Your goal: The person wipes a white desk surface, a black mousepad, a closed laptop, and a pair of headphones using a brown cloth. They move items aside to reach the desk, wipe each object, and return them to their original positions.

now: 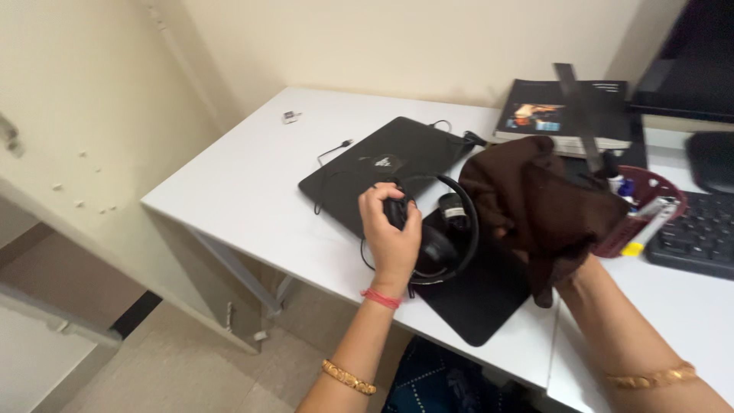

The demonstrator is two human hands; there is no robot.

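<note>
Headphones (440, 237), black, sit at the centre of the frame, lying on a black mouse pad (474, 302) on the white desk (245, 191). The left hand (390, 229) is curled over one earcup, fingers closed around it, red thread at the wrist. To its right, the right hand (562, 268) is buried under a dark brown cloth (535, 203), bunched and held up above the pad; how the fingers sit I cannot tell, but they hold that cloth. Behind the headphones, a closed black laptop (382, 164) with a thin cable. Upper right: a dark book (558, 111), a maroon holder (650, 195) of pens, and a black keyboard (699, 237) at the right edge.
</note>
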